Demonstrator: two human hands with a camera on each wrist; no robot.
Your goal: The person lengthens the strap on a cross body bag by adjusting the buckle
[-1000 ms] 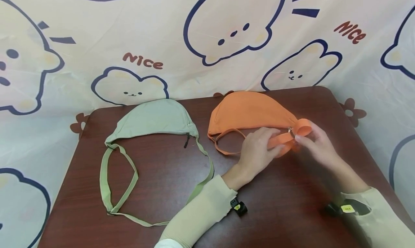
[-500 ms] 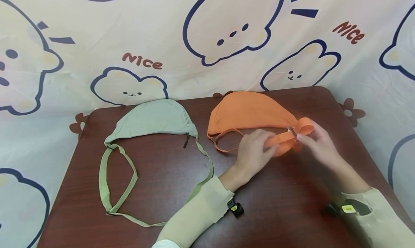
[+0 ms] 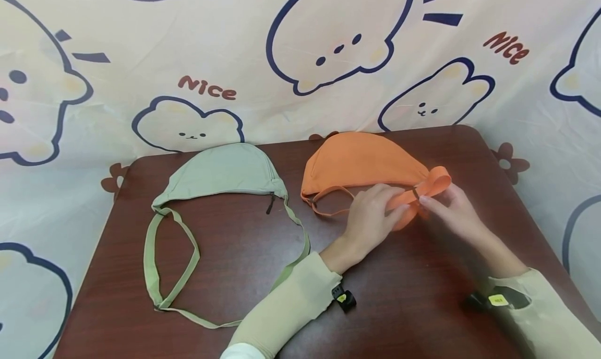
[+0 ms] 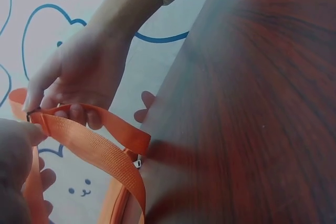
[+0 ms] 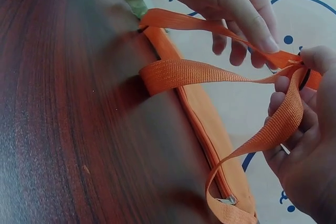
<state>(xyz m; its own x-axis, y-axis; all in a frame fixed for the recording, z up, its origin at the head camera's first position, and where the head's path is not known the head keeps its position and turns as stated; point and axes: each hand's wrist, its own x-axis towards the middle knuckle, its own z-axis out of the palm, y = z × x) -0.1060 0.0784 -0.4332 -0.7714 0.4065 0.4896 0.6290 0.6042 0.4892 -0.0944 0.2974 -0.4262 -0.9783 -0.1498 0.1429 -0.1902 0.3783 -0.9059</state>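
An orange waist bag [image 3: 361,158] lies flat at the back of the table, its webbing strap [image 5: 178,72] raised off the tabletop in front of it. My left hand [image 3: 372,213] pinches the strap between thumb and fingers. Just to its right, my right hand [image 3: 455,207] grips the strap at a dark slider buckle [image 5: 304,78], thumb on top. A loop of orange webbing [image 3: 440,179] stands up above the right fingers. In the right wrist view, slack lengths of strap curve down toward the bag's zipper pull [image 5: 227,201]. The left fingertips are partly hidden behind webbing.
A pale green waist bag [image 3: 225,171] lies to the left, its green strap [image 3: 151,260] looped toward the front and passing under the left sleeve [image 3: 291,301]. The brown table [image 3: 413,301] meets a printed cloth [image 3: 328,103] at the back.
Over the last half second the right hand and the slider buckle have shifted slightly left, nearer the left hand. The webbing loop above the right fingers has become longer. Both bags stay put.
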